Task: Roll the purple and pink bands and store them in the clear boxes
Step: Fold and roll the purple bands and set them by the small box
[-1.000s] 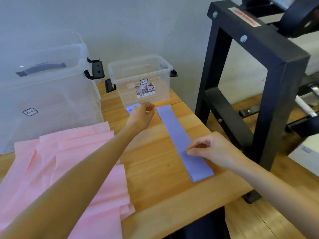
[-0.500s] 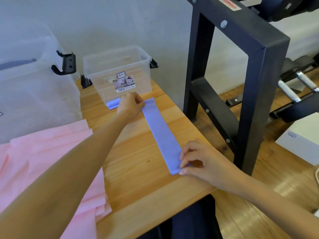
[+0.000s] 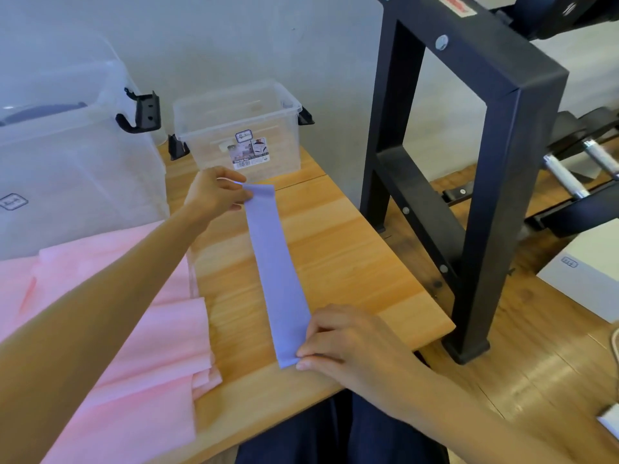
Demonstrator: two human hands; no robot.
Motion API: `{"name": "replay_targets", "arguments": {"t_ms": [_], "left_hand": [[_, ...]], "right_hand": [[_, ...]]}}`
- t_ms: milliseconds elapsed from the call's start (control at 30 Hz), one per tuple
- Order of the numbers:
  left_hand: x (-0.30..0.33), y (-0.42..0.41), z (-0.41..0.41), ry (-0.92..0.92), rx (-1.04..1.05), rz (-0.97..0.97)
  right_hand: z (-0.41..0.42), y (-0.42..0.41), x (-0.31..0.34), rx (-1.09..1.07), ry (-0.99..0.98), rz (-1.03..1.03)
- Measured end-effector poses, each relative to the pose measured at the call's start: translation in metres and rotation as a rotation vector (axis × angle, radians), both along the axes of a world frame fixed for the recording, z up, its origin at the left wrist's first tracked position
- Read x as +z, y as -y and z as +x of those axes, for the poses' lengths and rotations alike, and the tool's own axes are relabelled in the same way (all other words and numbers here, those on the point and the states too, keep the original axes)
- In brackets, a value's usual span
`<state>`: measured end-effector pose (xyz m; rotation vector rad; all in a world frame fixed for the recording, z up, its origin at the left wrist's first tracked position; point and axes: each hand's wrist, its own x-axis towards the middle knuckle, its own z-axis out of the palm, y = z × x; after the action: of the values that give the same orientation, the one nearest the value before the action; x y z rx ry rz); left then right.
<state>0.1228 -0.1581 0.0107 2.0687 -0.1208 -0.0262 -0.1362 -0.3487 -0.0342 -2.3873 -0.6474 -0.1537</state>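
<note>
My left hand pinches the far end of the purple band, now lifted a bit. My right hand pinches the near end at 6 o'clock. It lies straight, ready to roll. The box waits at 12.

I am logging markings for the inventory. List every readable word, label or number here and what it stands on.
None can be read.
Small clear box: sticker with barcode, print blurred.
Large clear box: small emblem, illegible.
Black rack: red and white label, cut off, blurred.
White box: small blue mark, illegible.
</note>
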Motion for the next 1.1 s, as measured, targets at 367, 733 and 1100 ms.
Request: {"name": "replay_targets", "arguments": {"t_ms": [367, 733, 1100], "left_hand": [[-0.032, -0.03, -0.006, -0.023, 0.122, -0.023], [-0.035, -0.032, -0.014, 0.085, 0.069, 0.155], [-0.011, -0.043, -0.236, 0.207, -0.443, 0.421]], "right_hand": [[-0.014, -0.024, -0.014, -0.084, 0.224, -0.149], [-0.019, -0.018, -0.013, -0.103, 0.184, -0.125], [-0.021, -0.016, -0.015, -0.089, 0.162, -0.022]]}}
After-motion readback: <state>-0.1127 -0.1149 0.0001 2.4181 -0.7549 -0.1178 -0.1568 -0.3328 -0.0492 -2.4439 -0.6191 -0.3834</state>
